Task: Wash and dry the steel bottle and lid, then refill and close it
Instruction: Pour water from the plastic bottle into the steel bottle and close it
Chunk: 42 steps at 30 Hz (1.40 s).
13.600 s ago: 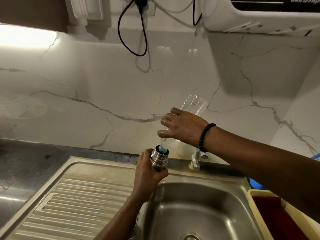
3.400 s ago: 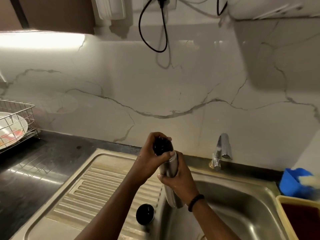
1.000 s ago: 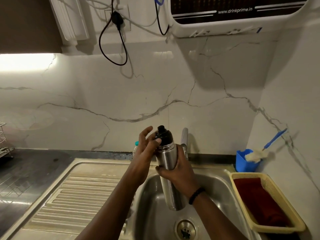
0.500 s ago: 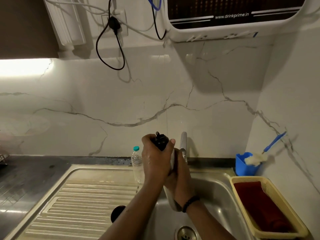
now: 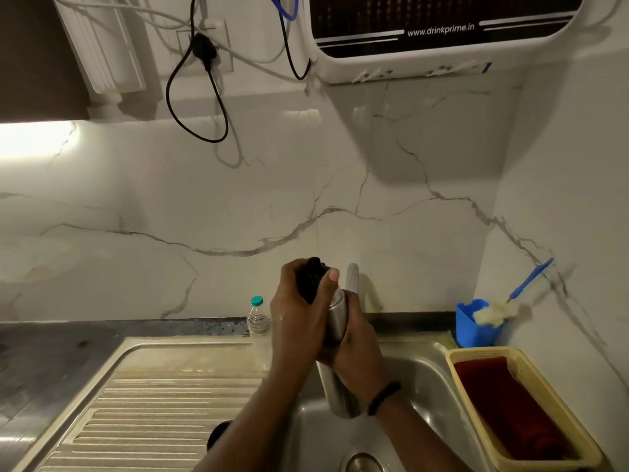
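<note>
1. Lower left: ribbed drainboard (image 5: 163, 400); a black cap (image 5: 218, 434) lies at its right edge, half hidden by the left forearm.
2. Left of centre: small plastic bottle (image 5: 259, 320) upright at the wall.
3. Centre: left hand (image 5: 301, 318) curled over the black lid (image 5: 311, 279) atop the steel bottle (image 5: 337, 383); right hand (image 5: 354, 349) wrapped round the bottle's body, held above the sink (image 5: 422, 379); tap (image 5: 352, 277) just behind.
4. Right: blue cup (image 5: 471, 327) with brush (image 5: 493, 315); yellow basket (image 5: 558, 403) holding a red cloth (image 5: 507, 407).
</note>
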{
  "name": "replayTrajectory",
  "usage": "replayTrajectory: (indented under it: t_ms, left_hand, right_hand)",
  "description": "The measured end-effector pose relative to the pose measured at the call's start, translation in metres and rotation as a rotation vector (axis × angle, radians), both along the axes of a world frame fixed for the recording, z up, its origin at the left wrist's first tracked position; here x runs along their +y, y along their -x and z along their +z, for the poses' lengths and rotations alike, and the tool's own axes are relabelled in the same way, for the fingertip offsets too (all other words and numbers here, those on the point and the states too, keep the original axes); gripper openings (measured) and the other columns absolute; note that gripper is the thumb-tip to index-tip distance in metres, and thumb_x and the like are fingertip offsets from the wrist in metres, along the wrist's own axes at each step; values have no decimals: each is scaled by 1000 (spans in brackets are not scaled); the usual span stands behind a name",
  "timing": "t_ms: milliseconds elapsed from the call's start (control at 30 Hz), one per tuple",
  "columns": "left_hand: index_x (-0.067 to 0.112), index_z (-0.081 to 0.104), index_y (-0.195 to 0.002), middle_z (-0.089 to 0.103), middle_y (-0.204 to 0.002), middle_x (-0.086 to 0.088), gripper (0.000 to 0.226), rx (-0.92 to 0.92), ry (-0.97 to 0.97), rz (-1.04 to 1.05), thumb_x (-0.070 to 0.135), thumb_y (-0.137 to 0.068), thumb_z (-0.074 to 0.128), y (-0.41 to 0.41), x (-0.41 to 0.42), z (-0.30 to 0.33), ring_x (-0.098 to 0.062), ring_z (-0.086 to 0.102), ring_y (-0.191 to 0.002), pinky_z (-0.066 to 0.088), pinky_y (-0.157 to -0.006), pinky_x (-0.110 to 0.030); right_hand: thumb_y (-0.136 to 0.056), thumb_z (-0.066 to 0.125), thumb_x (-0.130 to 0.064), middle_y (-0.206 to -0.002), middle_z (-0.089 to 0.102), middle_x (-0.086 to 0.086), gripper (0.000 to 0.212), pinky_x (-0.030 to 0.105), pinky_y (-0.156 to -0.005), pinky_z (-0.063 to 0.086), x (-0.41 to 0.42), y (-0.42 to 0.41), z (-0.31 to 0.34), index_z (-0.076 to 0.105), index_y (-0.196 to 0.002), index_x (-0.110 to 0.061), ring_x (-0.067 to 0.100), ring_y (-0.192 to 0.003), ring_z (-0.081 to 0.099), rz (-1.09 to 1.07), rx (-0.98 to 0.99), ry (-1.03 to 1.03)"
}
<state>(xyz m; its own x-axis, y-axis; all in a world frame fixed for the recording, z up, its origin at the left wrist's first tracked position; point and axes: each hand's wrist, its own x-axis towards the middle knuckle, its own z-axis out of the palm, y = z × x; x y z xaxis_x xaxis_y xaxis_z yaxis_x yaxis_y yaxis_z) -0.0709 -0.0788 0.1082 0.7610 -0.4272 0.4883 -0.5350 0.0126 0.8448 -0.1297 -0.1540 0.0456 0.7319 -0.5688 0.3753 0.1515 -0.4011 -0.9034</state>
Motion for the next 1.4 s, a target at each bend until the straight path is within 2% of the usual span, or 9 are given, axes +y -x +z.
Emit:
replayTrajectory:
  t_ms: [100, 200, 400, 533, 700, 800, 967, 1167, 1400]
  left_hand:
    - [34, 40, -109, 54, -97, 13, 53, 184, 24, 132, 53, -76, 77, 23, -14, 4, -4, 56, -88, 42, -67, -14]
    - [24, 54, -106, 62, -92, 11, 42, 167, 8, 86, 36, -77, 82, 7, -13, 10, -9, 60, -88, 49, -74, -20]
    - [9, 60, -104, 68, -97, -11, 32, 318, 43, -938, 13, -75, 73, -39, 6, 19, -33, 65, -105, 53, -93, -44]
    - [22, 56, -119, 68, -112, 5, 52, 221, -18, -440, 38, -77, 82, -24, -1, 8, -18, 67, -107, 56, -83, -26]
    - [26, 50, -117, 61, -99, 13, 55, 272, 15, 24, 42, -75, 82, 16, -17, 4, -3, 60, -92, 51, -75, -20]
    - [24, 61, -102, 69, -91, 4, 33, 182, -12, -182, 28, -76, 82, -4, -11, 5, -11, 67, -88, 59, -84, -38]
    - [12, 61, -101, 68, -94, -7, 37, 141, 3, -684, 25, -69, 77, -26, 3, 6, -25, 66, -95, 55, -82, -36]
    - [17, 60, -111, 70, -105, -9, 56, 268, 177, -461, 64, -81, 64, -3, -2, -7, -27, 68, -103, 57, -90, -42]
    - [5, 66, -96, 70, -87, -13, 20, 604, 246, -355, 21, -99, 54, -2, -4, -3, -26, 67, -84, 57, -80, -35]
  right_hand:
    - [-73, 57, -52, -117, 64, -10, 45, 40, -94, 52, 5, -1, -3, 51, -116, -38, 12, -108, 62, -5, -28, -65]
    - [-64, 73, -50, -103, 64, -26, 54, 23, -84, 54, 4, 1, 0, 47, -110, -41, -1, -99, 62, -19, 3, -2]
    - [-65, 81, -36, -118, 62, -6, 72, 37, -89, 56, -22, 22, 5, 46, -128, -32, 16, -109, 62, 316, 93, -47]
    - [-66, 81, -43, -118, 61, -14, 67, 37, -90, 56, -16, 19, 10, 42, -121, -51, 6, -108, 61, 123, 72, 169]
    - [-65, 80, -55, -101, 67, -5, 69, 30, -77, 58, -1, 15, 2, 55, -119, -19, 6, -91, 65, -7, 37, 256]
    - [-65, 86, -27, -112, 63, -16, 75, 26, -88, 55, -14, 16, 0, 43, -124, -43, 0, -104, 62, 77, 76, 120]
    - [-64, 83, -36, -122, 61, -16, 85, 25, -91, 53, -21, 21, 2, 38, -136, -37, 5, -113, 60, 172, 76, 44]
    - [-67, 85, -25, -119, 60, -18, 79, 33, -94, 54, -19, 21, -2, 39, -129, -44, 4, -110, 60, 130, 103, 52]
    - [-67, 84, -28, -115, 58, -26, 79, 22, -87, 53, -12, 20, -11, 36, -118, -65, 1, -107, 59, 105, 87, 98]
